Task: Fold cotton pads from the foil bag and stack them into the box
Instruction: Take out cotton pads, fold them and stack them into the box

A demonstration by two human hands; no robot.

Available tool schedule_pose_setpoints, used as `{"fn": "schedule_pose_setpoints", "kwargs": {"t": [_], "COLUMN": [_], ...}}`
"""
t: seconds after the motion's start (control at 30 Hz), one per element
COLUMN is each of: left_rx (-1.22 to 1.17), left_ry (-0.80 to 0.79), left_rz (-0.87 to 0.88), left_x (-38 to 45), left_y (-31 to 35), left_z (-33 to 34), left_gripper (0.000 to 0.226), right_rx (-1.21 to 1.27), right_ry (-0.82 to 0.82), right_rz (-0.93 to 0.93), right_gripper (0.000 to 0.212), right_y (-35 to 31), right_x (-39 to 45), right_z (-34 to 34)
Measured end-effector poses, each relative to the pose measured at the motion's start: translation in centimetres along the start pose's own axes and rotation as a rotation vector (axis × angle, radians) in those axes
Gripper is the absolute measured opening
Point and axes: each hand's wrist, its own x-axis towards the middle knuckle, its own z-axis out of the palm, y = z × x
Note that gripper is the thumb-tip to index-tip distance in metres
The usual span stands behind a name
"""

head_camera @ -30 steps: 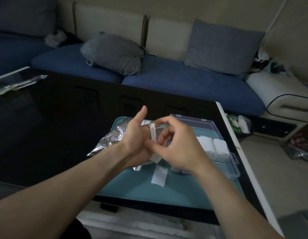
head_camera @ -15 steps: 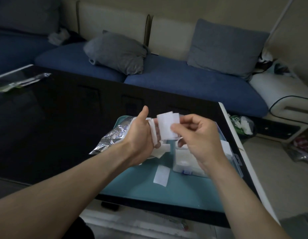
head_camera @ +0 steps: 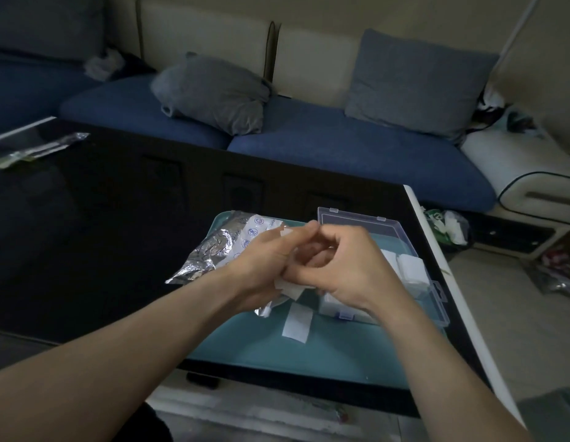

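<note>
Above the teal tray (head_camera: 325,355) my left hand (head_camera: 261,266) and my right hand (head_camera: 344,266) meet, fingers curled round white cotton pads (head_camera: 290,287) held between them; a pad edge shows below the hands and another at the left fingertips. The crumpled foil bag (head_camera: 213,250) lies on the tray's left side, partly under my left hand. One loose pad (head_camera: 297,321) lies flat on the tray. The clear plastic box (head_camera: 414,275) stands open on the tray's right, with folded white pads stacked inside; my right hand hides part of it.
The tray sits at the near right corner of a black glossy table (head_camera: 102,234) with a white right edge. A plastic wrapper (head_camera: 35,151) lies at the table's far left. A blue sofa (head_camera: 341,148) with grey cushions stands behind. Clutter lies on the floor to the right.
The right hand, which held a pad up apart from the left hand, has come back against the left hand, and both now close round the pads.
</note>
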Motion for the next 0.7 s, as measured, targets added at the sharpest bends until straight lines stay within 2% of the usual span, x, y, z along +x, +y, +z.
{"fn": "schedule_pose_setpoints", "kwargs": {"t": [0.07, 0.13, 0.2, 0.27, 0.37, 0.47, 0.57, 0.63, 0.7], "left_rx": [-0.002, -0.023, -0.045, -0.067, -0.09, -0.098, -0.143, -0.119, -0.09], "left_ry": [0.038, 0.02, -0.054, -0.149, -0.253, -0.202, -0.118, -0.061, -0.081], "left_rz": [-0.027, -0.088, -0.145, -0.163, -0.12, -0.073, -0.03, -0.032, -0.075], "left_x": [0.1, 0.0, -0.2, -0.5, -0.6, -0.8, -0.5, -0.4, -0.4], "left_y": [0.1, 0.4, 0.7, 0.9, 1.0, 1.0, 0.7, 0.5, 0.4], "left_z": [-0.5, -0.7, -0.6, -0.4, -0.4, -0.4, -0.5, -0.7, -0.6], "left_gripper": [0.028, 0.024, 0.02, 0.015, 0.023, 0.019, 0.017, 0.017, 0.017], "right_rx": [-0.201, -0.343, -0.362, -0.336, -0.311, -0.323, -0.396, -0.44, -0.436], "right_ry": [0.024, -0.089, -0.199, -0.204, -0.126, -0.109, -0.152, -0.126, -0.072], "right_rz": [-0.093, -0.152, -0.171, -0.191, -0.231, -0.269, -0.277, -0.28, -0.28], "right_gripper": [0.065, 0.109, 0.129, 0.132, 0.124, 0.114, 0.116, 0.107, 0.097], "right_y": [0.3, 0.4, 0.3, 0.5, 0.5, 0.1, -0.3, -0.4, -0.2], "right_x": [0.2, 0.0, -0.2, 0.0, 0.3, 0.1, -0.1, -0.1, 0.1], "right_z": [-0.8, -1.3, -0.8, 0.0, 0.5, 0.6, 1.0, 1.3, 1.2]}}
